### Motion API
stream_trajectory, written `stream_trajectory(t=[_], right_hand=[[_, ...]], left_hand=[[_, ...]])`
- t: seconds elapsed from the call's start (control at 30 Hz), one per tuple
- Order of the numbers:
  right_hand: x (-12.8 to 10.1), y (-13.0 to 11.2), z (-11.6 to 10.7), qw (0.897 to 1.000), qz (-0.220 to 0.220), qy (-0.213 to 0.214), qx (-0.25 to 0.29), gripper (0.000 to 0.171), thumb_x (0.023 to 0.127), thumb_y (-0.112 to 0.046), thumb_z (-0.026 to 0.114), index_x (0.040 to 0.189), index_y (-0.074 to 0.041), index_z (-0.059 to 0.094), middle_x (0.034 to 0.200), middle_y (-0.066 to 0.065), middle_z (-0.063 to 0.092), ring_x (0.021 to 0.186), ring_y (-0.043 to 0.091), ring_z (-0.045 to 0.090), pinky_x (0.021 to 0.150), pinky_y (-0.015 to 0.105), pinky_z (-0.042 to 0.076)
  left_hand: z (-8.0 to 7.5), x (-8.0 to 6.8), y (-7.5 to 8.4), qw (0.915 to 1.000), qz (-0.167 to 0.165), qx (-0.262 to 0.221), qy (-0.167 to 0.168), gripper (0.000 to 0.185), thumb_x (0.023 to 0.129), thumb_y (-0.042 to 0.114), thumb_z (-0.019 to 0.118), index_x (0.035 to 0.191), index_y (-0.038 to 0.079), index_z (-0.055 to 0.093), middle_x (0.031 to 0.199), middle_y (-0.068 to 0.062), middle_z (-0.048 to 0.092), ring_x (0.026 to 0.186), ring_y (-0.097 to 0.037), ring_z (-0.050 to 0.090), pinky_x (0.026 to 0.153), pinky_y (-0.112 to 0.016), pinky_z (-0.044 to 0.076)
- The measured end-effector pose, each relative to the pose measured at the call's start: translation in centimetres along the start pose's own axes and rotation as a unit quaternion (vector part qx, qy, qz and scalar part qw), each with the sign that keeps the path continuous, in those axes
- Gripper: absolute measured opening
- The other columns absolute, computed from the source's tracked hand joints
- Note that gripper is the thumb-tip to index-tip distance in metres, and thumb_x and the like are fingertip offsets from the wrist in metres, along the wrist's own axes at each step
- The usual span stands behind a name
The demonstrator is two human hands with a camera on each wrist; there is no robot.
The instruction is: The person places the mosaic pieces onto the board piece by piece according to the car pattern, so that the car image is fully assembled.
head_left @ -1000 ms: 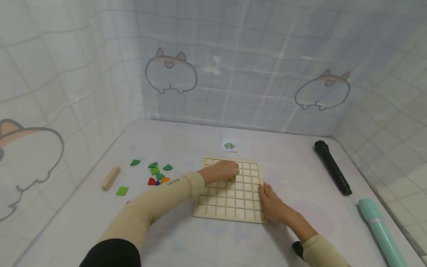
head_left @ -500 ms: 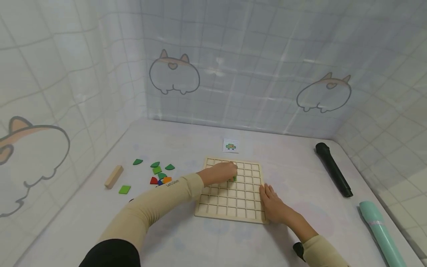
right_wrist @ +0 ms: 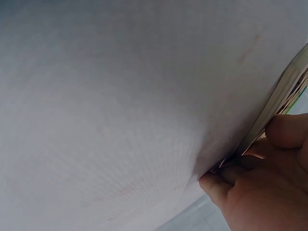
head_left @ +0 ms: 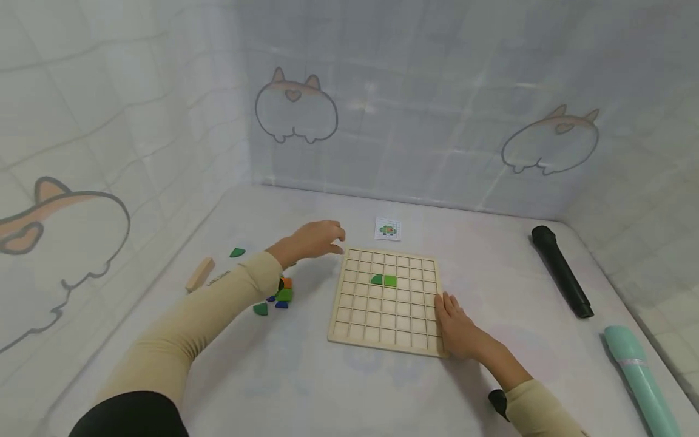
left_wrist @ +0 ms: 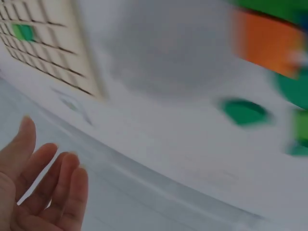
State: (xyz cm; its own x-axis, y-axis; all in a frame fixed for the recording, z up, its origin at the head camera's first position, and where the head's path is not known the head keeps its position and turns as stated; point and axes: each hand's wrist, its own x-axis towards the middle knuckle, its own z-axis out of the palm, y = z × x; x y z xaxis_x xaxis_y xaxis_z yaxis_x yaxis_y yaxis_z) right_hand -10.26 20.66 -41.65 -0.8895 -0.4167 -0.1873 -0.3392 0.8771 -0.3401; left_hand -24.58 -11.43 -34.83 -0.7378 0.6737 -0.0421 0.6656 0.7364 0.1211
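A wooden grid board lies on the table. In its upper middle sit a dark green quarter-round tile and a light green square tile, side by side. My left hand hovers off the board's upper left corner, fingers loosely bent; the left wrist view shows that hand holding nothing. My right hand rests against the board's right edge with fingers extended. In the right wrist view, the thumb of that hand touches the board's rim; some fingertips are hidden.
Under and beside the left forearm lie loose tiles, including an orange tile and a green quarter-round tile. A wooden block lies farther left. A small picture card is behind the board. A black microphone-shaped object and a mint tube lie right.
My left hand has lifted off the board and moved left, uncovering the two green tiles. The right hand stays at the board's edge. The head view has shifted a little.
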Motion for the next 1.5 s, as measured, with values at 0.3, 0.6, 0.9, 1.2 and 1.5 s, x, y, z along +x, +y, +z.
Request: stream_trajectory(t=[0.3,0.6,0.9,1.2,1.5], right_hand=[[-0.5,0.6,-0.6,1.0,0.008,0.01,0.016,0.047,0.101,0.0,0.031,0.138,0.023,0.014,0.142,0.044,0.007,0.132,0.056,0.005,0.102,0.064,0.015],[-0.5,0.7,0.0,1.0,0.016,0.006,0.02,0.049,0.101,-0.003,0.031,0.14,0.021,0.013,0.143,0.042,0.007,0.133,0.054,0.005,0.103,0.063,0.015],[-0.3,0.4,0.1,1.0,0.01,0.011,0.012,0.048,0.101,-0.003,0.031,0.139,0.021,0.014,0.143,0.043,0.008,0.132,0.055,0.006,0.103,0.063,0.015],[-0.2,0.3,0.3,1.0,0.014,0.003,0.013,0.05,0.101,-0.003,0.033,0.141,0.02,0.013,0.144,0.042,0.007,0.133,0.053,0.005,0.104,0.062,0.014],[0.0,0.3,0.3,1.0,0.003,0.006,0.009,0.049,0.101,-0.002,0.034,0.14,0.021,0.014,0.143,0.043,0.008,0.132,0.055,0.006,0.103,0.063,0.016]], left_hand=[[0.3,-4.0,-6.2,0.9858,-0.147,-0.051,-0.062,0.043,0.088,0.025,0.07,0.116,-0.006,0.06,0.115,-0.018,0.059,0.103,-0.03,0.055,0.088,-0.043,0.046],[3.1,-4.9,-7.1,0.9785,-0.162,-0.082,-0.097,0.037,0.087,0.019,0.071,0.113,-0.004,0.059,0.107,-0.015,0.058,0.094,-0.027,0.055,0.085,-0.042,0.047],[3.8,-4.9,-6.9,0.978,-0.163,-0.088,-0.096,0.022,0.086,0.016,0.071,0.098,0.003,0.058,0.091,-0.007,0.054,0.08,-0.023,0.051,0.076,-0.035,0.048],[4.1,-5.2,-7.3,0.9747,-0.161,-0.112,-0.107,0.011,0.09,0.01,0.065,0.097,0.003,0.06,0.088,-0.006,0.052,0.078,-0.022,0.051,0.074,-0.031,0.048],[4.1,-5.4,-7.2,0.9779,-0.166,-0.085,-0.095,0.015,0.096,0.003,0.051,0.107,-0.004,0.057,0.097,-0.012,0.057,0.085,-0.026,0.051,0.083,-0.038,0.048]])
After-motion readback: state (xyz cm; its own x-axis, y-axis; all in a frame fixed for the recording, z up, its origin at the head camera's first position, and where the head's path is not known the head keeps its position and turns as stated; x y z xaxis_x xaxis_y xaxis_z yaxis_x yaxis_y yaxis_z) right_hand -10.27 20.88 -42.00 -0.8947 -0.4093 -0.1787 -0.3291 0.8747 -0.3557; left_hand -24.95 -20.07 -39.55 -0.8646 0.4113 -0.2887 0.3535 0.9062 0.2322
